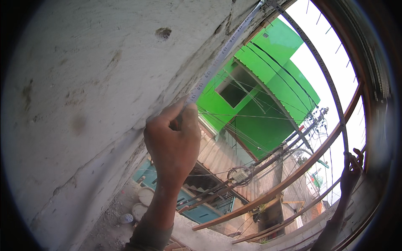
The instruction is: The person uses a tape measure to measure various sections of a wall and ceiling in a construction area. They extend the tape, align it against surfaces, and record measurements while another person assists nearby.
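My left hand [173,140] is closed in a pinch on a white measuring tape [215,65] at the rough edge of a grey plastered wall [83,83]. From these fingers the tape slants up along the wall's edge to the top of the opening, and a darker-looking length of it curves down on the right. There my right hand [351,169] pinches it between thumb and finger, its other fingers partly raised. The blurred picture hides exactly how the tape sits at the top.
Curved-looking wooden bars [272,196] cross the opening. Outside stand a bright green building [268,75] and many overhead cables on a pole [312,123]. Pale round containers [145,195] and rubble lie low, left of my forearm. The wall has a small hole [163,32].
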### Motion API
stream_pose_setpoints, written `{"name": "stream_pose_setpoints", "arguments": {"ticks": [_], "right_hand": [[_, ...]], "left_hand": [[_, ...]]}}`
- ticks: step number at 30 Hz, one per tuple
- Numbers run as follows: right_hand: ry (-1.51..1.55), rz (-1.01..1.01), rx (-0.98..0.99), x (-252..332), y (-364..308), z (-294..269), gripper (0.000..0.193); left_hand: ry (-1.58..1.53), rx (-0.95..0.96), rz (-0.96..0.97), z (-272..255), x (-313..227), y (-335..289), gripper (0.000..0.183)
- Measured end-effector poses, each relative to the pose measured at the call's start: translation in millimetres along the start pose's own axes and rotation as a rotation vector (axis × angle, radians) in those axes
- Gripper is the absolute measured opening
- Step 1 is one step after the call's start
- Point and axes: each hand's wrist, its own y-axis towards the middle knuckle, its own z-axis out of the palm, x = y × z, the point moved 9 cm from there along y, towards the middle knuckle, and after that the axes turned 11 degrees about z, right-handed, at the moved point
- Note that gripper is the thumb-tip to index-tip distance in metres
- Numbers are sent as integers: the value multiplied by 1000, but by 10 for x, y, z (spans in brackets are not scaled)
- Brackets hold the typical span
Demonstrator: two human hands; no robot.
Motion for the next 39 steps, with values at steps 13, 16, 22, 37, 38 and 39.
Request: {"name": "stream_pose_setpoints", "arguments": {"ticks": [13, 16, 22, 37, 38, 39], "right_hand": [[-10, -23, -9, 13, -6, -11, 13], [16, -4, 18, 1, -14, 4, 12], [1, -10, 6, 77, -23, -20, 11], [4, 32, 27, 62, -53, -16, 13], [9, 34, 26, 62, -55, -20, 13], [15, 36, 25, 60, -58, -20, 13]], "left_hand": [[35, 8, -5, -31, -79, -35, 37], [37, 5, 0, -41, -78, -32, 37], [29, 11, -24, -47, -52, -11, 40], [92, 24, -46, -83, -64, -34, 43], [92, 25, -47, -83, -63, -34, 43], [93, 26, -48, -86, -68, -30, 43]]}}
